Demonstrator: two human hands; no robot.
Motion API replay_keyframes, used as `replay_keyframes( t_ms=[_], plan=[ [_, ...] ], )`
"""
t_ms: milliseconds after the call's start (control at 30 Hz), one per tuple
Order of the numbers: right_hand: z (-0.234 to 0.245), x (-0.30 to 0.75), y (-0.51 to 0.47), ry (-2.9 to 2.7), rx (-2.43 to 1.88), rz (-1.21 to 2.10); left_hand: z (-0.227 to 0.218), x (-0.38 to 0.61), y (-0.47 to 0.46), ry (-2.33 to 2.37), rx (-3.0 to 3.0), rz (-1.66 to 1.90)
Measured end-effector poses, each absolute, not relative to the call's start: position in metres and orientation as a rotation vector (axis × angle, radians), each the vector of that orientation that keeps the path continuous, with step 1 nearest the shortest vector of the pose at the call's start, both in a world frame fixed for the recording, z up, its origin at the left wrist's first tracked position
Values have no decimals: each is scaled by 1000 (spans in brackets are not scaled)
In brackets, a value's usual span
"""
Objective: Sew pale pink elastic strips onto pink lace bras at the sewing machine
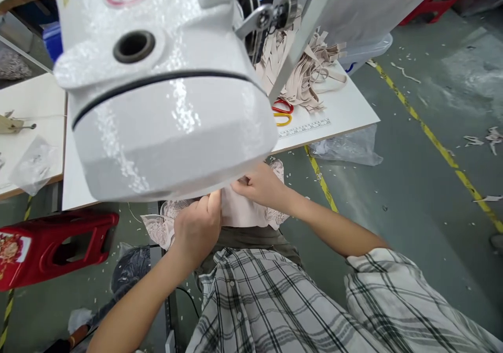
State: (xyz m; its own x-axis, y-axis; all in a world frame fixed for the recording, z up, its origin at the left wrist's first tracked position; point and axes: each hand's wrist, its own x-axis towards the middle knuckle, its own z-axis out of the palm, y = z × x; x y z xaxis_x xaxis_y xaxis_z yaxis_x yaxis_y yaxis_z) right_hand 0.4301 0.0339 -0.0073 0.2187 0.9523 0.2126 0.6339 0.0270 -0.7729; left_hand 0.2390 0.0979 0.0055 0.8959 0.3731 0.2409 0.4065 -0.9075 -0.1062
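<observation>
A pale pink garment piece with lace edges lies over my lap below the white sewing machine head. My left hand is closed on the fabric at its left side, thumb and fingers pinched together near the machine's lower edge. On the other side, my right hand pinches the same fabric, its fingertips partly hidden under the machine head. Lace shows beyond both hands. The needle area is hidden behind the machine.
On the white table lie a heap of pale fabric strips, scissors with red and yellow handles and a clear ruler. A red stool stands at left. Scraps and yellow-black tape mark the floor.
</observation>
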Motion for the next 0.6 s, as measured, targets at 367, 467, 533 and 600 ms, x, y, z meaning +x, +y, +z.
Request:
replay_keyframes(
  t_ms=[367,467,533,600],
  plan=[
    [-5,446,50,-1534,-1539,655,4,239,98,-727,-2937,-328],
    [-10,447,52,-1547,-1538,652,3,238,98,-681,-2886,-316],
    [-13,448,53,-1558,-1540,646,2,236,100,-657,-2852,-317],
    [-16,448,53,-1566,-1548,644,1,235,102,-635,-2845,-332]
  ],
)
